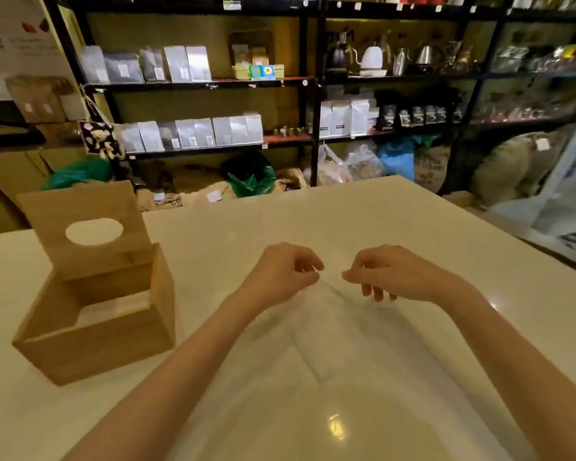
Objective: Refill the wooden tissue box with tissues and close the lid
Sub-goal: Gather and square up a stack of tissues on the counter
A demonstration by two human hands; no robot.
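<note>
The wooden tissue box (pixel 94 324) sits on the left part of the white table (pixel 413 227), its hinged lid (pixel 87 227) standing open and upright at the far side, the oval slot in the lid facing the camera. The inside looks empty but for a pale floor. To the right of the box, well apart from it, both hands hover over the tabletop. The left hand (pixel 285 274) and right hand (pixel 389 274) each pinch, thumb against forefinger, an edge of something thin and see-through — a clear plastic wrapper (pixel 333 327), blurred, hanging toward the person. Behind the table stand black shelves (pixel 310 81) with pouches and kettles.
</note>
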